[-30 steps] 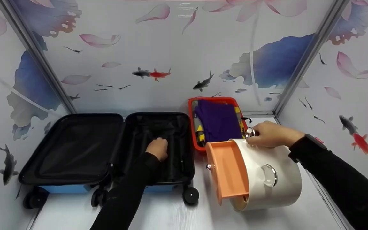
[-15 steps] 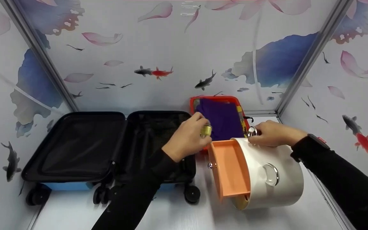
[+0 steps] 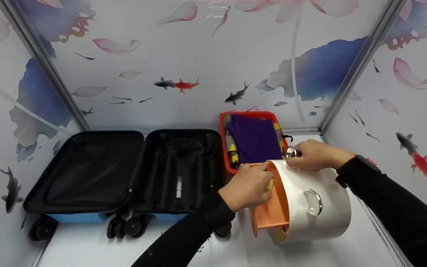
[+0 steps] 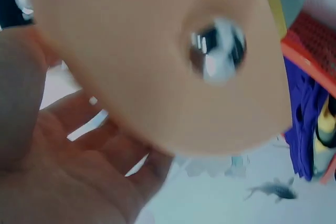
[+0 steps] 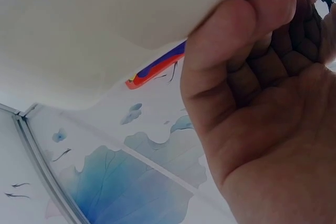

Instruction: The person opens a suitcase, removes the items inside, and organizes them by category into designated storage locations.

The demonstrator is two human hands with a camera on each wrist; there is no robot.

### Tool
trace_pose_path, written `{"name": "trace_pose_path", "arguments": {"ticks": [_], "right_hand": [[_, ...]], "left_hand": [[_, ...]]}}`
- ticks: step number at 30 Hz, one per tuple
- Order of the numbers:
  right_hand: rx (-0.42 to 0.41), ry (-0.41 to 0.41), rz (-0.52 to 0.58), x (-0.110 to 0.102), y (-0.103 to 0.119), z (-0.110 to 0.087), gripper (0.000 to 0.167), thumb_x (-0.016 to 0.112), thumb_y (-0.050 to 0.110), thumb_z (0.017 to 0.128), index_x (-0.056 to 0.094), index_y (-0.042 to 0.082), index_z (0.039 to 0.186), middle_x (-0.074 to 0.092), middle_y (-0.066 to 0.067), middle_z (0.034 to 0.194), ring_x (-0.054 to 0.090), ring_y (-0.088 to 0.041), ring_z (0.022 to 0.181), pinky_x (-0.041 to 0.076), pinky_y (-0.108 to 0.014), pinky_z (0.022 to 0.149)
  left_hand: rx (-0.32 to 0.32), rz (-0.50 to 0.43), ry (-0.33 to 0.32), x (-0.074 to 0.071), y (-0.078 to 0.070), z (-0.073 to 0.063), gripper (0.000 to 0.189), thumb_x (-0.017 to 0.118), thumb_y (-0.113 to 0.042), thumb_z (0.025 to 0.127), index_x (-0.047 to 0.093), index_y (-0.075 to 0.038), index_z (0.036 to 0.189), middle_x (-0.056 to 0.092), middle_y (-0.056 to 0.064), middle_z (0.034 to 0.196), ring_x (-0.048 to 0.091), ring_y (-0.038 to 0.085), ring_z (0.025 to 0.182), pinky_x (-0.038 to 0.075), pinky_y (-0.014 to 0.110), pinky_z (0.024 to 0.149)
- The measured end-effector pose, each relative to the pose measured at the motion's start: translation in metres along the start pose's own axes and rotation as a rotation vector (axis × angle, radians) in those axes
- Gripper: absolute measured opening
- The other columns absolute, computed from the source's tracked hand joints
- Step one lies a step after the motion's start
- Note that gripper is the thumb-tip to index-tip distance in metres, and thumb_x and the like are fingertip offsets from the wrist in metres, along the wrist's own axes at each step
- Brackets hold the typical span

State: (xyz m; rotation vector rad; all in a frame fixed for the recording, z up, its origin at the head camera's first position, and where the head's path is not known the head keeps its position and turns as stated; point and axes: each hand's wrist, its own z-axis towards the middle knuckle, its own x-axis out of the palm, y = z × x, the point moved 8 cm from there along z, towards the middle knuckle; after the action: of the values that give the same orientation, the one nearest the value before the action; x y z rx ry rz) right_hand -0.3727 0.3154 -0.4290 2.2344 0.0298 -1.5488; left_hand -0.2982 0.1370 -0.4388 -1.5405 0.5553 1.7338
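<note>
Left hand (image 3: 247,186): fingers curled, pinching 1 yellow item (image 3: 269,184) at the orange drawer (image 3: 272,217). Right hand (image 3: 311,155): fingers curled round silver handle (image 3: 291,151) of white box (image 3: 332,200).

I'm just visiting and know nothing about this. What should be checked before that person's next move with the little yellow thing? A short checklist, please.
1. Orange drawer pulled out: ok, it juts from the white case.
2. Case steadied: ok, the right hand grips the silver handle on it.
3. Small yellow item held: ok, it is in the fingers of the left hand.
4. Drawer free for closing: not ok, the left hand is at its opening.
5. Drawer floor beneath that hand bare: cannot tell, the hand hides it.
</note>
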Motion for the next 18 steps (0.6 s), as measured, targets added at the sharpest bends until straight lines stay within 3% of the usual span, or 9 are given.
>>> {"name": "trace_pose_path", "arguments": {"ticks": [4,7,13,18], "right_hand": [[-0.004,-0.004,0.006,0.000,-0.001,0.000,0.034,0.072,0.043,0.099,0.061,0.020,0.077,0.058,0.005,0.068,0.055,-0.013,0.061,0.045,-0.031,0.057],[-0.011,-0.010,0.000,-0.001,0.000,0.000,0.033,0.072,0.042,0.099,0.062,0.020,0.077,0.058,0.005,0.068,0.055,-0.013,0.061,0.045,-0.031,0.057],[-0.018,-0.011,0.009,0.000,0.000,0.000,0.035,0.072,0.042,0.100,0.059,0.021,0.076,0.056,0.006,0.067,0.054,-0.013,0.062,0.044,-0.031,0.058],[-0.014,-0.019,0.008,-0.001,0.000,0.000,0.032,0.072,0.040,0.098,0.060,0.021,0.075,0.057,0.006,0.068,0.054,-0.012,0.062,0.044,-0.030,0.058]], "left_hand": [[0.016,0.064,0.031,0.010,-0.010,0.005,0.007,0.076,-0.026,0.100,0.078,-0.020,0.099,0.076,-0.003,0.103,0.071,0.015,0.097,0.050,0.036,0.078],[0.021,0.081,0.056,0.012,-0.014,0.009,0.008,0.076,-0.020,0.098,0.074,-0.019,0.090,0.077,-0.002,0.096,0.074,0.016,0.089,0.054,0.034,0.073],[0.005,0.122,0.096,0.018,-0.016,0.013,0.008,0.080,-0.017,0.094,0.073,-0.019,0.090,0.079,-0.002,0.089,0.076,0.017,0.085,0.061,0.036,0.076],[-0.010,0.095,0.004,0.006,-0.011,0.010,0.010,0.075,-0.023,0.100,0.078,-0.021,0.091,0.079,-0.004,0.088,0.074,0.018,0.083,0.049,0.034,0.074]]}}
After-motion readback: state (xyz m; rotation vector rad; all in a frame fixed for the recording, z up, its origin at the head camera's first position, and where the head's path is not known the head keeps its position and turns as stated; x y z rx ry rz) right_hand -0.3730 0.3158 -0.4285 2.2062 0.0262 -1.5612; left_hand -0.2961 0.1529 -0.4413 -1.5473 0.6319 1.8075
